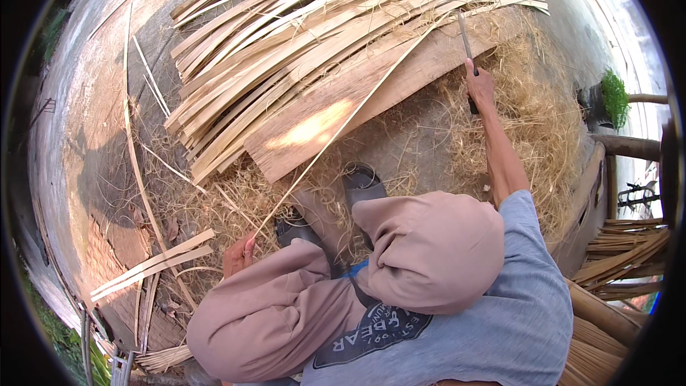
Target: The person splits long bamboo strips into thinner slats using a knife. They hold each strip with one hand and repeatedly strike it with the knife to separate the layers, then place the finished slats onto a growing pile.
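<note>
A knife (466,39) with a straight blade and a dark handle is held in my right hand (481,88), fingers wrapped round it, on my outstretched arm. Its blade points away from me, over the far right part of a flat wooden board (411,93). Close to my left knee, my left hand (239,255) grips the near end of a long thin bamboo strip (341,132). The strip slants across the board, its far part near the blade. Whether blade and strip touch I cannot tell. My knee partly hides the left hand.
Beyond the board lies a broad pile of split bamboo strips (286,64). Curly shavings (536,129) heap up at the right. Loose strips (153,268) lie at the left. Farther right are bundled strips (622,250) and a green plant (614,99).
</note>
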Available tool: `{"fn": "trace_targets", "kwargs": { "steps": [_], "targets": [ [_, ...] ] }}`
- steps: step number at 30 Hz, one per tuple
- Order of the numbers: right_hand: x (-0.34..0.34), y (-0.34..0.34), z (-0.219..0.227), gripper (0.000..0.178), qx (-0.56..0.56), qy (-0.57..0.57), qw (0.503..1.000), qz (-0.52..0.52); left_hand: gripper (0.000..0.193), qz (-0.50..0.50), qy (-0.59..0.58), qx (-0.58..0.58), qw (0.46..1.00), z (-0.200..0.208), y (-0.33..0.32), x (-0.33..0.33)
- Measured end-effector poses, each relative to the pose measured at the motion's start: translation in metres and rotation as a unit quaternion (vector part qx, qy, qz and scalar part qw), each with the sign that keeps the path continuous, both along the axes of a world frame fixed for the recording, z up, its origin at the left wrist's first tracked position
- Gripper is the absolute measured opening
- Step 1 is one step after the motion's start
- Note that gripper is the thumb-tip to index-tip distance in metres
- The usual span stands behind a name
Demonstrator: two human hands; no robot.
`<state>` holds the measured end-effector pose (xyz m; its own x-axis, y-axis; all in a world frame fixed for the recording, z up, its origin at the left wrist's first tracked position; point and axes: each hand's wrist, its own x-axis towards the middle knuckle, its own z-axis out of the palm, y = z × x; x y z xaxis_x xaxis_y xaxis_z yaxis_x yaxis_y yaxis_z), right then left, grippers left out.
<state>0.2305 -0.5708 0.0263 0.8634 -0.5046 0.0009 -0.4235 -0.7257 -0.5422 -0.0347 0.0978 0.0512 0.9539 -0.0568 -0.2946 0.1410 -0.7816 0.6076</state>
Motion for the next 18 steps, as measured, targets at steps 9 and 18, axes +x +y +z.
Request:
{"fn": "trace_targets", "kwargs": {
  "steps": [9,18],
  "targets": [
    [-0.120,0.239,-0.005,0.058,0.115,0.102,0.937,0.313,0.069,0.039,0.236,-0.132,0.962,-0.009,-0.082,0.084],
    [-0.088,0.168,-0.002,0.061,0.100,0.075,0.982,0.141,0.070,0.039,0.217,-0.194,0.956,-0.029,-0.086,0.083]
  ]
}}
